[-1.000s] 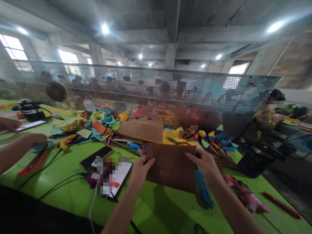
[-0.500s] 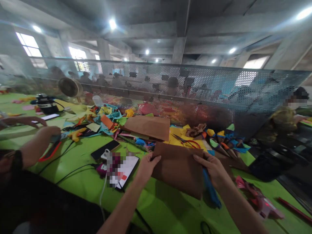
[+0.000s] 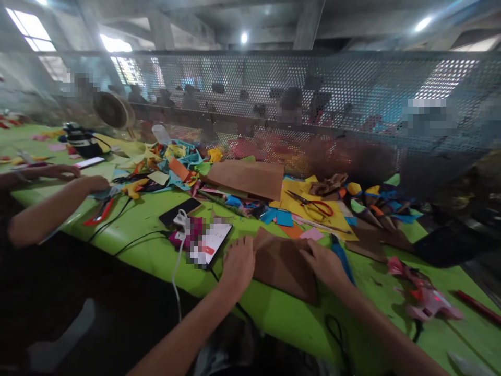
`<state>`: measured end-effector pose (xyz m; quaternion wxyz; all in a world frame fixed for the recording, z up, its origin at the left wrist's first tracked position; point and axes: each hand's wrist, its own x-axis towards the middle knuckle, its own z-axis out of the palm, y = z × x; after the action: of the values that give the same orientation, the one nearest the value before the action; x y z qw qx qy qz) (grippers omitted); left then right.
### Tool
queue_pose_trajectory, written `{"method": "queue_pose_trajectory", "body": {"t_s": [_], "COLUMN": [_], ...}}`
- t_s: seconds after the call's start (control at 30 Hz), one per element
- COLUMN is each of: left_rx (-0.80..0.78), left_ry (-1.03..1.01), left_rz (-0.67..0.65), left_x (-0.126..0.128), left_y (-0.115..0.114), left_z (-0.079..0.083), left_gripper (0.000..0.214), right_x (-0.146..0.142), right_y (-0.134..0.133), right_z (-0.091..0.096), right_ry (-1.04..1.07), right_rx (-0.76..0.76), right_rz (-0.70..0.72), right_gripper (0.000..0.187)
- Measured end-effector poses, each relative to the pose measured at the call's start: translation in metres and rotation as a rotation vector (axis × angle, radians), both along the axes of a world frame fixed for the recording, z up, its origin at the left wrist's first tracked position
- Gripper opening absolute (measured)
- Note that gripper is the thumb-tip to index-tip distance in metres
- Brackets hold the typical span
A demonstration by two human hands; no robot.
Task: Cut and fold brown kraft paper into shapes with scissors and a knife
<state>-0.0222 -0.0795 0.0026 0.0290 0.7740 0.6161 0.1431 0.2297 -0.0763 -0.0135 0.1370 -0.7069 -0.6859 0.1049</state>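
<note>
A brown paper sheet (image 3: 285,266) lies low over the green table in front of me, slightly tilted. My left hand (image 3: 239,263) is closed at its left edge, fingers bent and pressed together. At the upper right corner, my right hand (image 3: 323,261) pinches the sheet with the thumb on top; the other fingers are partly hidden. A blue strip (image 3: 343,258) lies just beside the right hand. Small orange paper (image 3: 291,231) and pink paper (image 3: 312,234) pieces show beyond the sheet's far edge.
Red-handled scissors (image 3: 311,203) rest on yellow paper behind the sheet. Left are a phone with a lit screen (image 3: 219,237), a dark phone (image 3: 180,211) and cables. A pink glue gun (image 3: 430,300) lies right. A co-worker's arms (image 3: 58,206) reach in from the left.
Both hands have lowered the brown sheet toward the table. My left hand has turned over, its knuckles now up at the sheet's edge. The view has tipped downward.
</note>
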Motion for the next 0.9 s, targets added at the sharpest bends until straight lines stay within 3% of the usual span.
{"method": "queue_pose_trajectory", "body": {"t_s": [0.07,0.13,0.2,0.27,0.37,0.5,0.6,0.67,0.77,0.9], "left_rx": [0.099,0.120,0.066,-0.016,-0.085,-0.017,0.021,0.023,0.019,-0.006], "left_ry": [0.054,0.084,0.067,0.008,-0.065,-0.080,-0.051,-0.038,-0.032,0.004], "left_rz": [-0.065,-0.228,-0.419,-0.527,-0.545,-0.499,-0.510,-0.524,-0.527,-0.523], "left_x": [0.001,0.001,0.000,-0.001,0.000,0.006,0.009,0.009,0.008,0.007], "left_y": [-0.001,0.002,0.007,0.011,0.008,-0.002,-0.006,-0.005,-0.003,-0.004], "left_z": [-0.005,-0.009,-0.010,-0.011,-0.011,-0.015,-0.022,-0.025,-0.027,-0.025], "left_gripper": [0.042,0.053,0.052,0.049,0.046,0.047,0.061,0.065,0.068,0.067], "right_x": [-0.002,-0.004,-0.005,-0.006,-0.009,-0.011,-0.010,-0.012,-0.025,-0.051], "right_y": [-0.001,-0.001,-0.002,-0.003,-0.005,-0.006,-0.012,-0.022,-0.048,-0.095], "right_z": [0.001,0.004,0.007,0.010,0.013,0.018,0.026,0.034,0.042,0.039], "right_ry": [-0.051,-0.090,-0.121,-0.144,-0.173,-0.196,-0.200,-0.213,-0.206,-0.059], "right_rx": [-0.007,-0.010,-0.012,-0.014,-0.019,-0.028,-0.021,0.075,0.221,0.003], "right_rz": [0.001,0.006,0.013,0.017,0.009,-0.023,-0.061,-0.065,0.080,0.492], "right_gripper": [0.031,0.031,0.030,0.027,0.023,0.020,0.028,0.040,0.048,0.058]}}
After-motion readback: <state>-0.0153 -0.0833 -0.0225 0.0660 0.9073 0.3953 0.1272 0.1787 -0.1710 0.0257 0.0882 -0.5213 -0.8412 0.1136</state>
